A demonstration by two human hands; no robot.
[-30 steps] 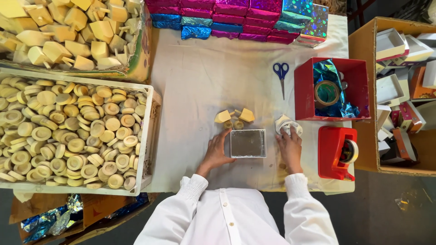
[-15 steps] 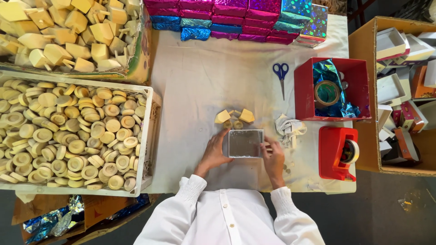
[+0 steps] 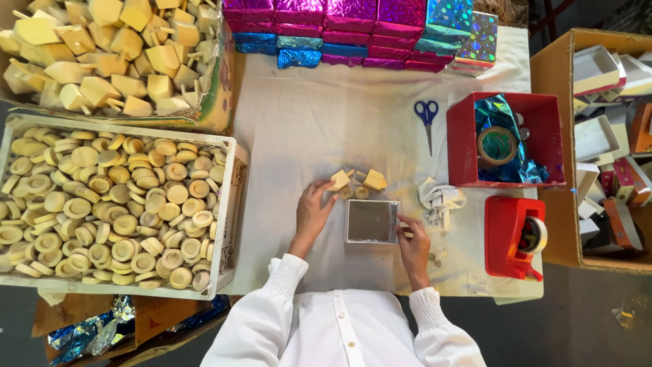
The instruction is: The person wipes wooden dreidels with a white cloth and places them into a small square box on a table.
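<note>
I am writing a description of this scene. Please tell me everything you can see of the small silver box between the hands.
The silver box is small, square and shallow, with a dull grey inside and shiny foil-like walls. It lies flat and open-side up on the white cloth, just below a few wooden pieces. The right hand touches its right edge; the left hand is near its left side, fingers toward the wooden pieces.

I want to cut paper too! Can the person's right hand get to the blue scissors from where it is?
Probably yes. The right hand rests at the silver box, and the blue scissors lie in the open on the white cloth; only crumpled paper sits near the path.
</note>
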